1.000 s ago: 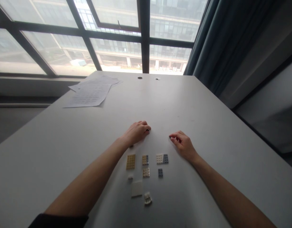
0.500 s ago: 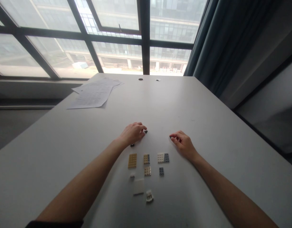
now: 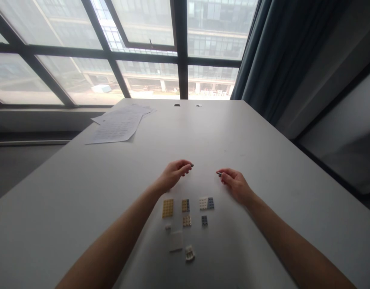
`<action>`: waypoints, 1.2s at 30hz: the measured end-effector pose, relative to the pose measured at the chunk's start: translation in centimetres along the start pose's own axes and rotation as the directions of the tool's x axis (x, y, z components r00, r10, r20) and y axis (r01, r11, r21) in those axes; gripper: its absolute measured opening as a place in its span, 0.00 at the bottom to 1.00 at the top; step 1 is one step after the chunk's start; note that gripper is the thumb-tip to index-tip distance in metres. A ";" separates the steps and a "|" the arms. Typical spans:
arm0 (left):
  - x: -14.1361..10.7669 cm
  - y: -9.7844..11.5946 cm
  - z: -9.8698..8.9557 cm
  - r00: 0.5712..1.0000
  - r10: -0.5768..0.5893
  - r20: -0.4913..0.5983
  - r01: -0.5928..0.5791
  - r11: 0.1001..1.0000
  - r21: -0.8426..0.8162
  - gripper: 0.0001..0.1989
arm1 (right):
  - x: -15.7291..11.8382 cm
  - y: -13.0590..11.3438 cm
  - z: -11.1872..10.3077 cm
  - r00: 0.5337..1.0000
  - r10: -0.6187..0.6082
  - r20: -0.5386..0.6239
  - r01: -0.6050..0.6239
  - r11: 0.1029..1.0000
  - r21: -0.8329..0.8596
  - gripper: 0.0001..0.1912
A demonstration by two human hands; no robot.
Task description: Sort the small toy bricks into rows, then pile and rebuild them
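My left hand pinches a small dark brick piece between thumb and forefinger, above the table. Across a gap to the right, my right hand grips another small dark piece at its fingertips. Nearer to me lie studded building plates: a tan plate, a tan and dark grey plate, a white and dark grey plate, a smaller light tan plate and a small dark grey plate. The exact shape of both held pieces is too small to make out.
Closest to me are a smooth pale tile, a white curved piece and a tiny whitish piece. Printed papers lie at the table's far left. Behind the white table are windows and a dark curtain.
My left hand has lifted the small dark piece and moved it right, towards my right hand. The right hand has turned slightly, showing more of its piece. The view has tilted up a little.
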State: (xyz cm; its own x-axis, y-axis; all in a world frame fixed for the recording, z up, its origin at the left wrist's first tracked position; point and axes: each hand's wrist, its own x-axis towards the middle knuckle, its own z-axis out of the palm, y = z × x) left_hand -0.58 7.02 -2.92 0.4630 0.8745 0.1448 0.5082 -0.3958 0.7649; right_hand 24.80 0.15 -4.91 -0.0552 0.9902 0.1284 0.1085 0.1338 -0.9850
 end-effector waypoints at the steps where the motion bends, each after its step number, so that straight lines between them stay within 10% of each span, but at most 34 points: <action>1: -0.3 0.4 0.2 1.000 -0.001 -0.009 0.001 0.998 -0.063 0.22 | 0.0 -0.2 0.1 1.000 0.027 0.002 -0.027 0.994 0.110 0.17; 8: -1.8 2.2 1.0 0.993 -0.107 0.040 0.105 0.711 -0.696 0.20 | -0.5 -0.9 1.0 0.993 0.092 0.075 -0.110 0.945 0.308 0.18; 12: -1.6 1.7 1.1 0.998 -0.045 0.049 0.053 0.980 -0.194 0.15 | -0.3 -1.0 1.4 0.992 0.099 0.078 -0.097 0.995 -0.027 0.15; 16: -1.4 1.5 1.7 0.995 0.025 0.096 -0.048 0.968 0.246 0.06 | 0.3 -1.3 2.1 0.992 -0.024 0.123 0.082 0.869 -0.488 0.07; 22: -1.0 1.9 2.6 0.987 0.066 0.147 -0.121 0.907 0.403 0.05 | 1.1 -0.9 3.8 0.950 -0.087 0.299 0.270 0.705 -0.655 0.07; 36: -1.7 1.8 2.1 0.983 0.126 0.131 -0.172 0.872 0.458 0.09 | 0.9 -0.3 4.1 0.956 -0.143 0.255 0.279 0.705 -0.652 0.08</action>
State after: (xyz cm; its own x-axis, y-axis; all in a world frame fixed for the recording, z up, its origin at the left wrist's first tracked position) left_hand 1.13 4.26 -3.11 0.6140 0.7737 0.1565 0.6960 -0.6242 0.3550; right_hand 20.69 0.85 -5.01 -0.3211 0.9176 0.2344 0.7084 0.3970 -0.5836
